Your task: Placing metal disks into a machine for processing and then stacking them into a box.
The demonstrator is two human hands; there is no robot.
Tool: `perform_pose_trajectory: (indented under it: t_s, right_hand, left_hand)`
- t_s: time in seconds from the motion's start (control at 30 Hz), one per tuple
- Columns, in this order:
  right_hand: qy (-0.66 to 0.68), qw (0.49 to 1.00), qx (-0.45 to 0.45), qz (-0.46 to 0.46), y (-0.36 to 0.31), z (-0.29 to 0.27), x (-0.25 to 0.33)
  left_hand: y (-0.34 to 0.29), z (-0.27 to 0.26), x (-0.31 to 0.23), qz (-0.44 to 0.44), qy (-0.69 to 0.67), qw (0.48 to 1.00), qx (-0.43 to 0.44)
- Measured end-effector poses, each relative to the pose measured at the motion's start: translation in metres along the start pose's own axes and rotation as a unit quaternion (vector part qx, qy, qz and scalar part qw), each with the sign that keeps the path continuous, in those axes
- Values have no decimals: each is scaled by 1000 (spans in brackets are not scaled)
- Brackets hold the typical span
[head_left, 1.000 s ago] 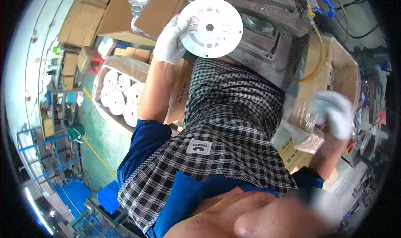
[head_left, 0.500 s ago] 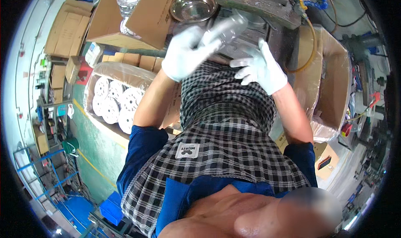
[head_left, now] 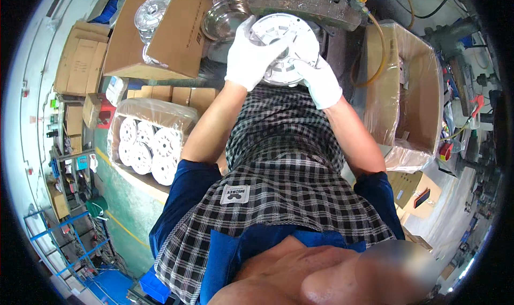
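A round silvery metal disc (head_left: 293, 31) with slots and a central hole faces me in front of my checked apron. My left hand (head_left: 251, 58), in a white glove, grips its left side, with the thumb laid across the face. On its lower right edge my gloved right hand (head_left: 320, 83) is closed, thumb on the face and other fingers partly hidden behind. A shiny metal bowl (head_left: 227, 20) stands just beyond my left hand. Behind the disc is a heavy grey metal machine block (head_left: 305, 6).
Shiny metal parts (head_left: 151, 17) stand in a cardboard box (head_left: 179, 29) at the far left. Nearer, a plastic-lined carton (head_left: 152, 109) holds several white-looking discs (head_left: 140, 156). To the right stands another lined carton (head_left: 423, 101), with a yellow hose (head_left: 383, 48) hanging beside it.
The disc, blurred and edge-on in my left hand before, now faces me. My right hand, earlier apart with fingers spread, has moved left and closed on it. The view has shifted slightly.
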State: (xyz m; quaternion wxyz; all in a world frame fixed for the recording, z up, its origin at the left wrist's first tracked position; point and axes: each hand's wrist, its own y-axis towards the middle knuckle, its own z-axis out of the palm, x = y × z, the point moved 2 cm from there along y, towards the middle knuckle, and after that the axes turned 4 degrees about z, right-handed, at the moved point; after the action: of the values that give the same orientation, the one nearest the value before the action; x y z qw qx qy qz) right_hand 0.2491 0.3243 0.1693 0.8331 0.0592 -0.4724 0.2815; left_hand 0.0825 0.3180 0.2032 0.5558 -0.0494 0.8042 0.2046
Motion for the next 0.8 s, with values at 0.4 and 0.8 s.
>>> perform_pose_trajectory:
  t_s: [0.4, 0.8]
  right_hand:
    - [-312, 940, 64, 122, -104, -34, 11]
    - [-325, 929, -58, 168, -130, -93, -16]
  left_hand:
    - [187, 7, -29, 19, 65, 995, 67]
    - [233, 57, -52, -41, 347, 920, 179]
